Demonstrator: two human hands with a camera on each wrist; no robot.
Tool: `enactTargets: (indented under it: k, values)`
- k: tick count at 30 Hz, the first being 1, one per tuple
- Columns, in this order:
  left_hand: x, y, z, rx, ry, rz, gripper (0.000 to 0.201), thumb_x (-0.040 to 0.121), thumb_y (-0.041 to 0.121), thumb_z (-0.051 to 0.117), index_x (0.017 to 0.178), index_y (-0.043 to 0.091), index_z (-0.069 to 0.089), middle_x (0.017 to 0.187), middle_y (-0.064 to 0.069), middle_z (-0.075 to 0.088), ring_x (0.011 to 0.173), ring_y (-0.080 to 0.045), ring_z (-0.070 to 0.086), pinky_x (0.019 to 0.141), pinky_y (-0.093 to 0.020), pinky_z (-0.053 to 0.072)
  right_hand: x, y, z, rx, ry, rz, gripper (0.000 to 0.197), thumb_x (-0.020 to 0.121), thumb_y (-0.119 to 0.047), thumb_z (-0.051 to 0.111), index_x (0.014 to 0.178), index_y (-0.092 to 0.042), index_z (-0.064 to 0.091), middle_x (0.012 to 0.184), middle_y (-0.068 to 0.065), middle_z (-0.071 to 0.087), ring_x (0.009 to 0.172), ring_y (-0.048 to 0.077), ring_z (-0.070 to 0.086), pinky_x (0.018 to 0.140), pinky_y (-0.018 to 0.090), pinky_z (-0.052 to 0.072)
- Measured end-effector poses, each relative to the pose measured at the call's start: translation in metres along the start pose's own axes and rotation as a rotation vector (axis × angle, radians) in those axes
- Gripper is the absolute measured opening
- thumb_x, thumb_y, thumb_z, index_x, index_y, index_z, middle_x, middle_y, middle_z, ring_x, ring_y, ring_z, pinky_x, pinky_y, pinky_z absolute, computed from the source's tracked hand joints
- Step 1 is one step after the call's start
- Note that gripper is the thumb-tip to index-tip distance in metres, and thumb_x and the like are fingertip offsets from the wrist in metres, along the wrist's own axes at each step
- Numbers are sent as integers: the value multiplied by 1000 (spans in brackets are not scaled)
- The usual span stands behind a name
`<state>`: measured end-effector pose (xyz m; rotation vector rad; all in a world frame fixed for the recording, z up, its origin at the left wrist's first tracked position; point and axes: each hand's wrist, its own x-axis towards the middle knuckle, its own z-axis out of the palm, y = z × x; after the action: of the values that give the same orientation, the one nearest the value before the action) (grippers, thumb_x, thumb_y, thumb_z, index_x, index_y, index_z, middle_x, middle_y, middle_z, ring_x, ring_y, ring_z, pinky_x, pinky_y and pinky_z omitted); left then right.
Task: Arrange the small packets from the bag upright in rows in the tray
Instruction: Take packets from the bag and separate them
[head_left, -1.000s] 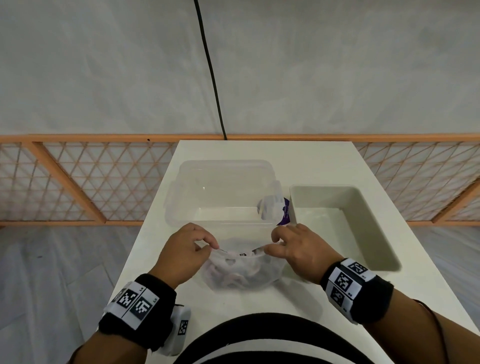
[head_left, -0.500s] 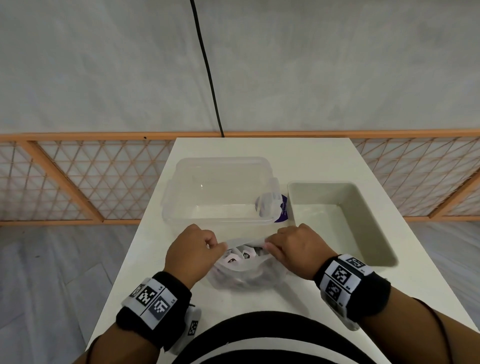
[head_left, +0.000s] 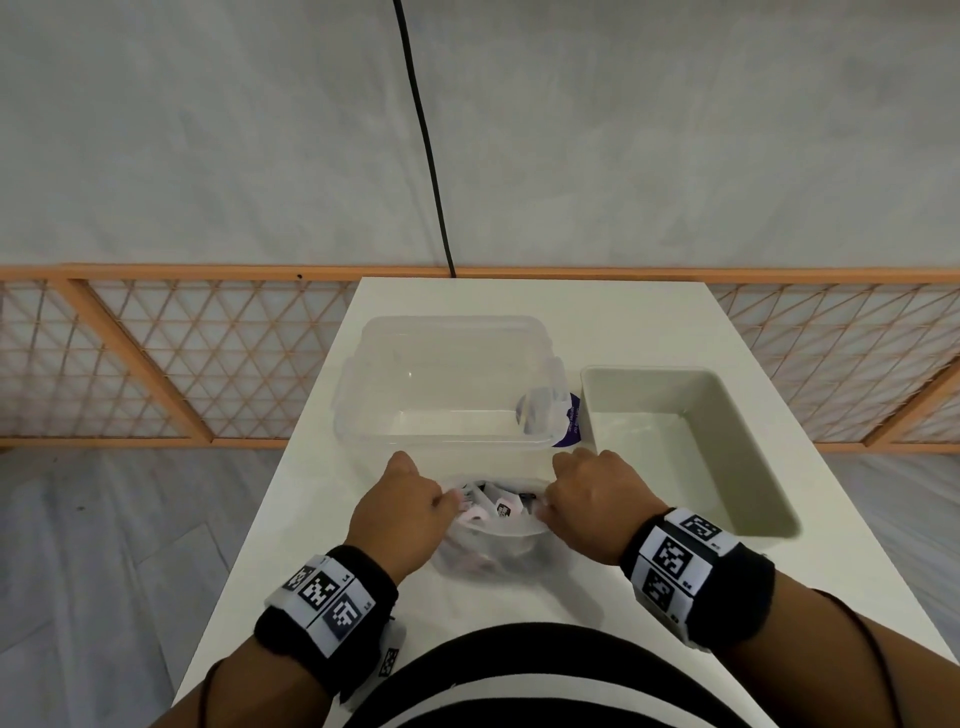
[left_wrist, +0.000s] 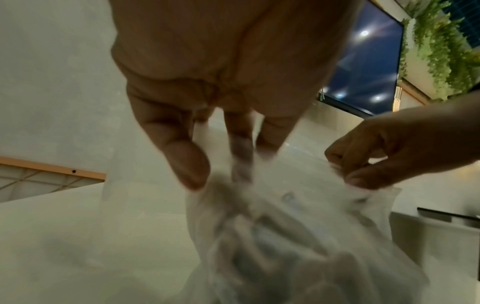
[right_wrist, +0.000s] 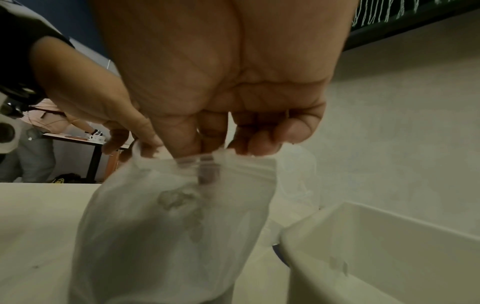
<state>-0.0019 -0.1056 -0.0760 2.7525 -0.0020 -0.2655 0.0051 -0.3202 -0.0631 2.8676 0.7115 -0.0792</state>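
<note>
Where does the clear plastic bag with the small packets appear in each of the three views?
Head: the bag is at lower centre, on the table between the two hands.
Left wrist: the bag fills the lower right, blurred.
Right wrist: the bag hangs at lower centre under the fingers.
Shared landmark: the beige tray, right of the bag.

Left hand (head_left: 400, 512) knuckles up, thumb and fingers (left_wrist: 191, 162) pinching left rim of the clear plastic bag (head_left: 493, 551). Right hand (head_left: 592, 501) mirrors it, pinching the right rim. Both forearms angled inward, black wristbands with white coded tags (head_left: 675, 558).
</note>
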Motion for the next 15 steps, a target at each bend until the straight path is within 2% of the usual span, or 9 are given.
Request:
enactTargets:
  k: [2, 3, 4, 6, 7, 8, 10, 12, 15]
  values:
    - [0, 1, 1, -50, 48, -3, 28, 89, 34, 56, 68, 15, 61, 100, -2, 41, 76, -20, 60, 68, -24, 44, 2, -3, -1, -41, 25, -25, 33, 53, -37, 84, 40, -19, 59, 50, 1, 48, 43, 20, 46, 46, 24, 22]
    - [-1, 2, 1, -93, 44, -2, 16, 84, 26, 61, 72, 17, 62, 101, -1, 42, 78, -19, 59, 67, -21, 41, 2, -5, -4, -68, -7, -35, 27, 57, -33, 81, 46, -19, 61, 55, 2, 50, 47, 21, 48, 48, 25, 24]
    - [-2, 1, 1, -137, 31, 28, 4, 80, 18, 64, 83, 19, 66, 105, 1, 42, 82, -16, 58, 68, -17, 38, 2, -7, -8, -74, -23, -34, 20, 58, -27, 79, 50, -19, 63, 58, 3, 51, 51, 22, 50, 48, 27, 27]
    - [-3, 0, 5, -192, -26, 101, 43, 74, 9, 67, 116, 19, 62, 121, 4, 40, 95, -10, 53, 78, -10, 34, -1, -13, -21, -11, 5, -36, 13, 54, -12, 76, 56, -17, 64, 60, 4, 53, 52, 24, 53, 46, 28, 34]
    - [-2, 0, 5, -212, -48, 124, 56, 73, 7, 67, 126, 18, 56, 128, 4, 39, 103, -9, 51, 83, -9, 32, 0, -17, -25, 50, -21, -79, 12, 60, -8, 72, 68, -16, 67, 68, 5, 57, 59, 26, 56, 49, 30, 40]
    - [-3, 1, 3, -231, -54, 154, 63, 72, 7, 68, 132, 17, 51, 133, 4, 39, 112, -9, 49, 88, -8, 30, 3, -21, -24, 125, -31, -116, 17, 72, -7, 66, 86, -15, 69, 81, 6, 59, 72, 27, 60, 57, 33, 45]
    - [-5, 3, 2, -281, -70, 179, 69, 71, 5, 67, 136, 15, 46, 137, 3, 43, 122, -11, 46, 95, -9, 29, 11, -30, -23, 269, -91, -212, 30, 86, -11, 55, 114, -16, 64, 105, 6, 59, 93, 26, 59, 75, 35, 50]
    - [-7, 4, 1, -304, -97, 205, 68, 72, 3, 65, 136, 15, 46, 136, 3, 46, 124, -12, 46, 98, -11, 32, 19, -40, -20, 374, -144, -264, 36, 85, -17, 60, 121, -15, 59, 116, 6, 58, 102, 25, 57, 86, 37, 48]
    - [-9, 2, -1, -325, -114, 238, 66, 74, 1, 62, 136, 13, 45, 136, 0, 47, 122, -12, 48, 98, -14, 35, 28, -54, -13, 357, -234, -281, 51, 83, -30, 63, 130, -16, 49, 129, 5, 51, 112, 26, 51, 92, 40, 47]
